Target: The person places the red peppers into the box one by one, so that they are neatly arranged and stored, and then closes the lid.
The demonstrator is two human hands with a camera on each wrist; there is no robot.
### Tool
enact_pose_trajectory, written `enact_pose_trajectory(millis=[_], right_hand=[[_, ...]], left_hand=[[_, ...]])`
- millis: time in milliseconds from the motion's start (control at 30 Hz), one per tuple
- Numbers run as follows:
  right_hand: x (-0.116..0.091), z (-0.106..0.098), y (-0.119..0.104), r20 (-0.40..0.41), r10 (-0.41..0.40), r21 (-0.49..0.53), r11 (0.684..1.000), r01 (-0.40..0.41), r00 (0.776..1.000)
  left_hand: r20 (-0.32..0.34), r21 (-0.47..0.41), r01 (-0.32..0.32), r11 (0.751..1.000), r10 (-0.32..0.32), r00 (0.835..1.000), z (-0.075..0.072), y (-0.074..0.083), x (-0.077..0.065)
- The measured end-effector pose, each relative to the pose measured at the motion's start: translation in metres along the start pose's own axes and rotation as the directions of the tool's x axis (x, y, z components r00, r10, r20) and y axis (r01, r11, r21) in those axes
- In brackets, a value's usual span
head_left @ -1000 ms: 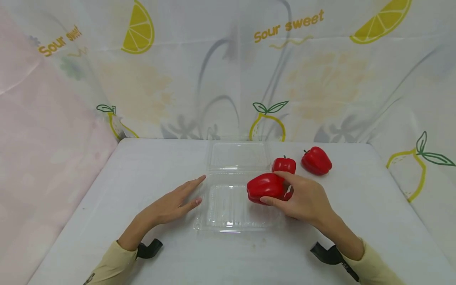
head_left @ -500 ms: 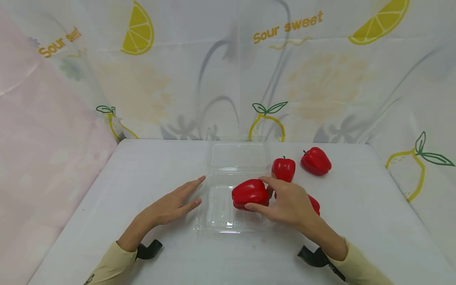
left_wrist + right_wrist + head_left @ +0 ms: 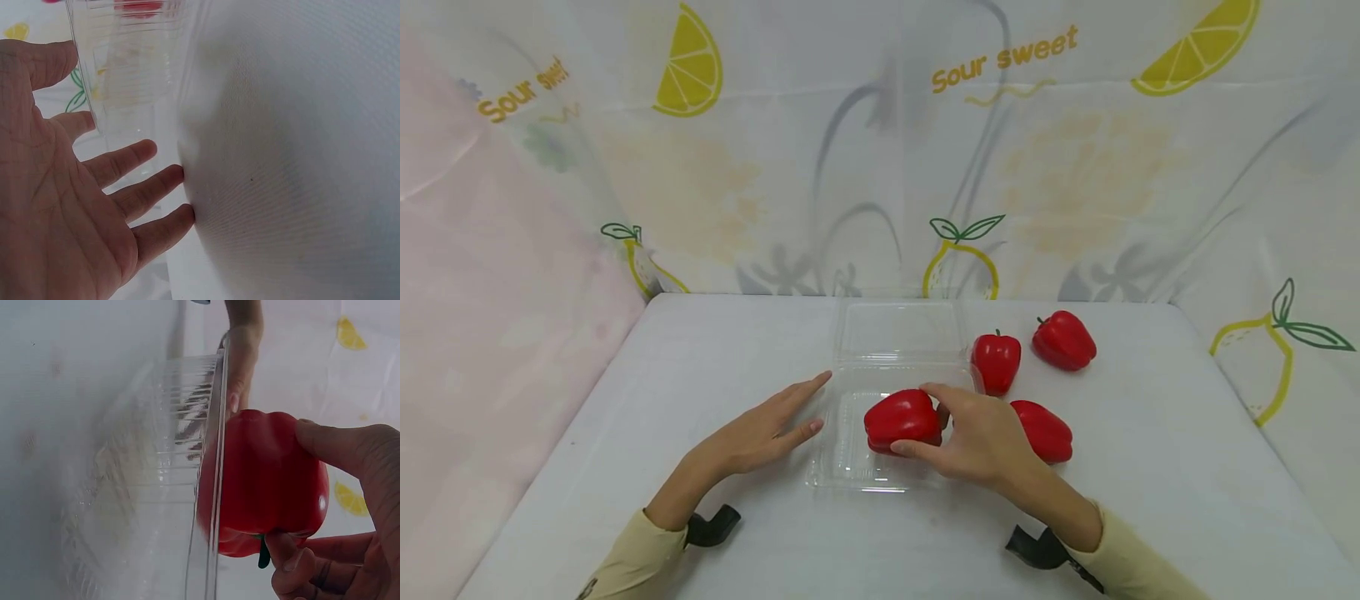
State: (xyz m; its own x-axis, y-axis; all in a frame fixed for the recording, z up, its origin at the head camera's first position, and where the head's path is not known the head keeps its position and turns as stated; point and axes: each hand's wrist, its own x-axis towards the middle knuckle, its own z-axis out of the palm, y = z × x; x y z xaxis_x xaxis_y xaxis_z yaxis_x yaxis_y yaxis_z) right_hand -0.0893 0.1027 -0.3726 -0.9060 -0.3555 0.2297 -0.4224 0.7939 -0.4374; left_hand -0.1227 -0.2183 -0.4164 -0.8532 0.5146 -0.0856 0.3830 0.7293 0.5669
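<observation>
My right hand grips a red bell pepper between thumb and fingers, over the base of a clear plastic clamshell box. In the right wrist view the held pepper reaches partly below the box rim, its green stem near the fingers. My left hand rests at the box's left side, fingers straight and spread. The left wrist view has that hand with thumb and index finger by the box wall, other fingertips at the white tabletop.
Right of the box lie three more red bell peppers: one close to its back right corner, one farther back, one partly behind my right hand. The box's lid lies folded back. A lemon-print cloth hangs behind the table.
My right hand has carried the pepper leftward and slightly toward me, over the box's base. The pepper on the right is now uncovered. My left hand stays in place.
</observation>
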Motion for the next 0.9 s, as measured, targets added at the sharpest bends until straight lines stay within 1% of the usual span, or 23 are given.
enact_pose_trajectory(millis=[400,700,900], right_hand=[[0.002,0.014,-0.012,0.018,-0.035,-0.012,0.999,0.035,0.999],[0.003,0.025,-0.018,0.06,-0.028,0.001,1.0,0.028,0.998],[0.003,0.032,-0.02,0.095,-0.049,0.035,0.998,0.046,0.994]], left_hand=[[-0.001,-0.006,0.011,1.0,-0.011,1.0,-0.001,0.002,0.0],[-0.002,-0.009,0.0,1.0,0.0,1.0,0.0,-0.001,-0.001],[-0.007,-0.009,-0.011,1.0,0.011,1.0,0.0,-0.002,0.0]])
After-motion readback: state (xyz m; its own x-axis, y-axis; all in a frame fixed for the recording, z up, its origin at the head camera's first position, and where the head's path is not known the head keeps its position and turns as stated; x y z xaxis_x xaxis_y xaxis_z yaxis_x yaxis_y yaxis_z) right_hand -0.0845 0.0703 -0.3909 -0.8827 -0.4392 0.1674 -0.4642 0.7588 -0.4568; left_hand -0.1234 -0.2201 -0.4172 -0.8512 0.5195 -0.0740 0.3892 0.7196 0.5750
